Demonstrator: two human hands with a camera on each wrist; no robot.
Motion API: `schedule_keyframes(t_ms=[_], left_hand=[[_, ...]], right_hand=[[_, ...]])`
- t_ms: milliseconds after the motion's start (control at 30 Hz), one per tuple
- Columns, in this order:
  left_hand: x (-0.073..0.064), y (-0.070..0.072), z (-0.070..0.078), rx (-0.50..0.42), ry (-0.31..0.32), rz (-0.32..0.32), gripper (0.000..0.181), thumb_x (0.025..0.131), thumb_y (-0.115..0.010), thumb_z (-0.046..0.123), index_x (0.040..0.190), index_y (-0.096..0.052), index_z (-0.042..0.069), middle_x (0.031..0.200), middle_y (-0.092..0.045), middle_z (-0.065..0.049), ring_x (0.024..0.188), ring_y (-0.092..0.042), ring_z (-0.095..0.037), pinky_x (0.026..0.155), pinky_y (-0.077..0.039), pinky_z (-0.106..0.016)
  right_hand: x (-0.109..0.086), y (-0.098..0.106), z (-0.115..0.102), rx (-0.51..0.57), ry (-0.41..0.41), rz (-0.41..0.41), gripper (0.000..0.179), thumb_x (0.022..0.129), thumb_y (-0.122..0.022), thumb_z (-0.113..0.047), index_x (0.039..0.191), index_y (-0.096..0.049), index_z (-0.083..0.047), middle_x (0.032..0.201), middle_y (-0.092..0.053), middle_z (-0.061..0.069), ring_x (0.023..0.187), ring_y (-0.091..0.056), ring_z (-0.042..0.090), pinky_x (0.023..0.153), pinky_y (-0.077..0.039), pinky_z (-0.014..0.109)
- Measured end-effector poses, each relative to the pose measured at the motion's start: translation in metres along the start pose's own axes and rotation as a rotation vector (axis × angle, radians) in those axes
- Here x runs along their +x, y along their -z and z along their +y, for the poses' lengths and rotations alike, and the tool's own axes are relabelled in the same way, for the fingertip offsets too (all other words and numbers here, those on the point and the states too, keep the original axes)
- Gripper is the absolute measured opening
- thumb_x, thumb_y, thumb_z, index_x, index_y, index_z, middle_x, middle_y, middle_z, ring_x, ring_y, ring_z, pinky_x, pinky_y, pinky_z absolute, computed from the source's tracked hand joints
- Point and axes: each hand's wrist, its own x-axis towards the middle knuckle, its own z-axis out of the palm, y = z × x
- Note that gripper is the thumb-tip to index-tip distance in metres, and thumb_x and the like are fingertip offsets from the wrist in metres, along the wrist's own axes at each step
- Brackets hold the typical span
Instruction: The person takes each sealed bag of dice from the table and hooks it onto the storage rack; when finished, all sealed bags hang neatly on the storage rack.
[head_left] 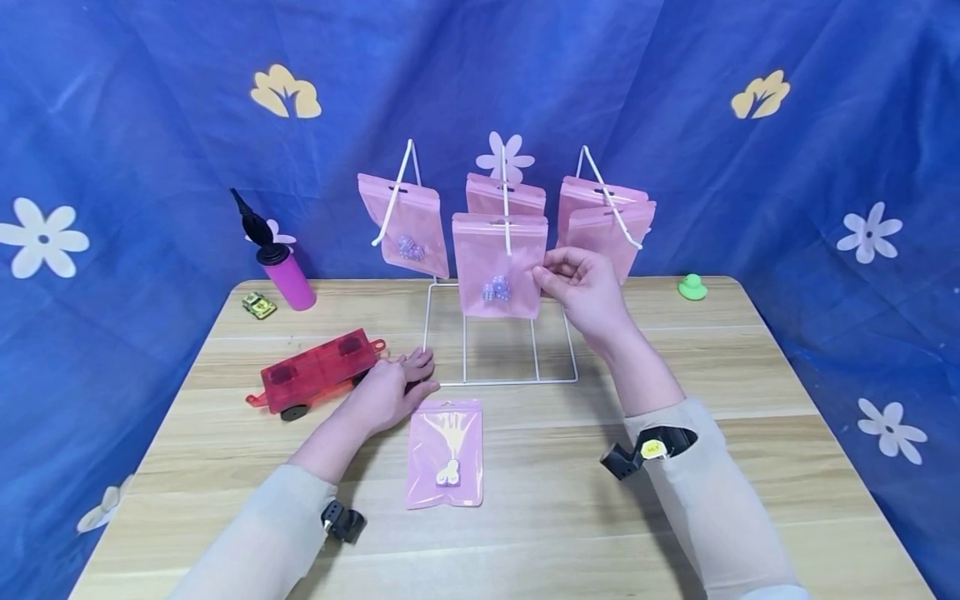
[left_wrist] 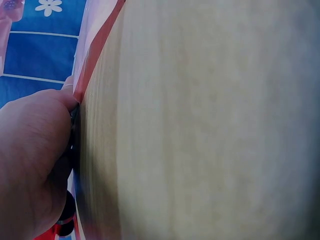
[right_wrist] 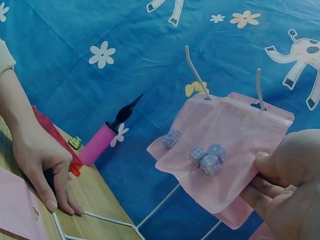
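Observation:
My right hand (head_left: 588,292) pinches the right edge of a pink zip bag (head_left: 480,250) with thumb and fingers. Several bluish dice (right_wrist: 210,159) show inside this bag, which hangs from the middle hook of a white wire rack (head_left: 521,382). My left hand (head_left: 386,392) rests low on the table, its fingertips at the rack's front left base corner. Just in front of the rack lies another pink zip bag (head_left: 427,492) holding small white pieces. Behind the gripped bag hangs another pink bag (head_left: 487,196); more bags hang from the left and right hooks.
A red toy trailer (head_left: 318,372) stands beside my left hand. Farther back on the left are a pink hand pump (head_left: 290,282) and a small toy car (head_left: 258,305). A green rubber duck (head_left: 692,287) sits at the back right. Blue patterned cloth surrounds the table.

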Motion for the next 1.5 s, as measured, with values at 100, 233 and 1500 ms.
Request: schedule_keyframes(t_ms=[100,233,1500], left_hand=[[0.000,0.000,0.001,-0.001,-0.001,-0.001,0.047,0.102,-0.074,0.025,0.137,-0.067,-0.005,0.148,-0.057,-0.021,0.140,-0.052,-0.037,0.115,-0.040,-0.056],[0.001,0.000,0.002,0.001,-0.002,-0.002,0.047,0.102,-0.074,0.025,0.137,-0.067,-0.005,0.148,-0.057,-0.021,0.140,-0.051,-0.037,0.115,-0.040,-0.056],[0.002,-0.001,0.001,0.020,-0.010,0.003,0.046,0.101,-0.074,0.024,0.136,-0.067,-0.006,0.148,-0.057,-0.022,0.140,-0.052,-0.037,0.114,-0.042,-0.056]], right_hand=[[0.000,0.000,0.000,0.003,-0.006,0.018,0.009,0.097,-0.066,0.015,0.106,-0.067,0.015,0.089,-0.075,0.004,0.083,-0.071,0.011,0.081,-0.061,0.026],[0.000,0.000,0.000,-0.012,-0.017,0.036,0.013,0.097,-0.066,0.014,0.109,-0.066,0.017,0.089,-0.073,0.004,0.084,-0.070,0.011,0.081,-0.061,0.026],[-0.059,0.049,0.022,-0.240,-0.062,-0.070,0.024,0.092,-0.077,0.008,0.115,-0.073,0.010,0.112,-0.076,0.023,0.099,-0.077,0.020,0.088,-0.061,0.030]])
